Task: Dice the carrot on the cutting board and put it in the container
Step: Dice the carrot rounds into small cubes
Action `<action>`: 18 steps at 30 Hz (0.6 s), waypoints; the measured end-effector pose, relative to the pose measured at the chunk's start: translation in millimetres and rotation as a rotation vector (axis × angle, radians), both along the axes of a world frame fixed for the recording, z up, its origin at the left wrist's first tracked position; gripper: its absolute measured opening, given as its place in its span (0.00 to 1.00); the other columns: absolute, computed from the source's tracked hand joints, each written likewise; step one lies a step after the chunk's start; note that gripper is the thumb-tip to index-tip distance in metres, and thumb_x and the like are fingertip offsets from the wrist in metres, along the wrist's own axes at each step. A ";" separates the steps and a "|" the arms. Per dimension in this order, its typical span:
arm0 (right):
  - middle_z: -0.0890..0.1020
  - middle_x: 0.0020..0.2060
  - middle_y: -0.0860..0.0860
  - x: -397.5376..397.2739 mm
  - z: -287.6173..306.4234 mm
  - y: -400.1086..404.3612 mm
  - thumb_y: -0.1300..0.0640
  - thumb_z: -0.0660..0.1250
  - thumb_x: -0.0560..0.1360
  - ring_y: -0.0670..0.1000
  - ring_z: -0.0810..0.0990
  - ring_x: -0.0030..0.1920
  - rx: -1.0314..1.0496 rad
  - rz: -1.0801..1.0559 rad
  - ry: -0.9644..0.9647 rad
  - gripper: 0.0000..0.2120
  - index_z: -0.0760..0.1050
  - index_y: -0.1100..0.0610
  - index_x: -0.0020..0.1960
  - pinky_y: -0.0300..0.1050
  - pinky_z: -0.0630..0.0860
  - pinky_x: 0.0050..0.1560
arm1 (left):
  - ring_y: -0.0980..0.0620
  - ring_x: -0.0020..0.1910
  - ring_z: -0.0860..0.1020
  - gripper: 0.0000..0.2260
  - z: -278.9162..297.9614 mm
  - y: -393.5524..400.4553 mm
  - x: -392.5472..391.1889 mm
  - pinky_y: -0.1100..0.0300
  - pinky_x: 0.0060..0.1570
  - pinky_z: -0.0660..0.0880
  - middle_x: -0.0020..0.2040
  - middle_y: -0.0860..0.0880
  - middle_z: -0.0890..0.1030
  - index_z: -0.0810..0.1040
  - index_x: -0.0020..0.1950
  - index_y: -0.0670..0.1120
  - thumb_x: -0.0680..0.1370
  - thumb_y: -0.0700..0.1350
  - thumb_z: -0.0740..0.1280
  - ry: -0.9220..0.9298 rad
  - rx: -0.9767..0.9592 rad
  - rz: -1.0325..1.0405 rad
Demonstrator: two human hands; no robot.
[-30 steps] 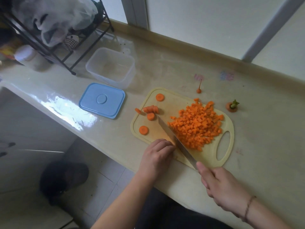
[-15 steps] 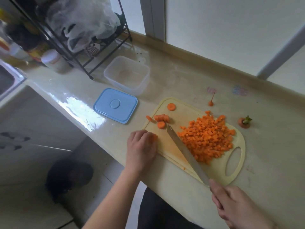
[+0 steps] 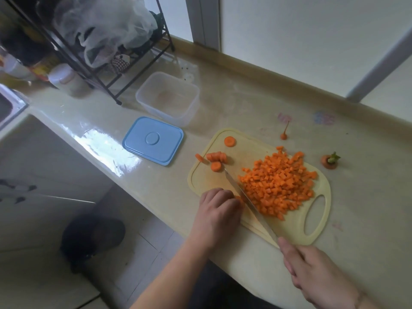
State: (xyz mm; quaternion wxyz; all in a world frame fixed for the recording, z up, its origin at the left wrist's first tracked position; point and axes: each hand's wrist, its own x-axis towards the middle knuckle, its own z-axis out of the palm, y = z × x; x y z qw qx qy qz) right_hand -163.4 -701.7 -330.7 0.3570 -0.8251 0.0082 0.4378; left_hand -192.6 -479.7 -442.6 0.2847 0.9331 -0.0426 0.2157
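Two hands | left hand (image 3: 219, 211) hides carrot piece | right hand (image 3: 316, 273) covers knife (image 3: 247, 199) handle

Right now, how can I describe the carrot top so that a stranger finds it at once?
Start at the pale yellow plastic cutting board with its pile of orange diced carrot. Just off the far right edge, on the beige countertop, lies the carrot top. It alone has a green stem stub.
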 end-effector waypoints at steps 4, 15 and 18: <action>0.69 0.19 0.48 -3.6 1.6 -3.1 0.33 0.53 0.70 0.43 0.67 0.21 -0.013 0.054 -0.110 0.27 0.65 0.56 0.29 0.37 0.64 0.28 | 0.46 0.55 0.78 0.08 -6.5 -2.7 -2.0 0.50 0.53 0.76 0.55 0.45 0.81 0.85 0.52 0.42 0.81 0.45 0.68 -0.037 -0.012 -0.033; 0.66 0.21 0.50 -5.4 -11.5 6.4 0.30 0.48 0.69 0.45 0.65 0.23 0.010 0.112 -0.157 0.29 0.64 0.55 0.29 0.44 0.66 0.31 | 0.45 0.52 0.80 0.07 0.6 -2.2 1.2 0.53 0.51 0.79 0.52 0.44 0.83 0.85 0.51 0.39 0.80 0.40 0.68 -0.029 -0.018 -0.096; 0.64 0.20 0.49 -1.8 -7.8 10.0 0.30 0.49 0.69 0.45 0.62 0.20 0.046 0.073 -0.135 0.29 0.64 0.56 0.30 0.36 0.60 0.24 | 0.45 0.50 0.80 0.06 2.3 0.1 -1.3 0.53 0.50 0.79 0.51 0.43 0.82 0.85 0.51 0.39 0.78 0.39 0.70 -0.009 0.007 -0.099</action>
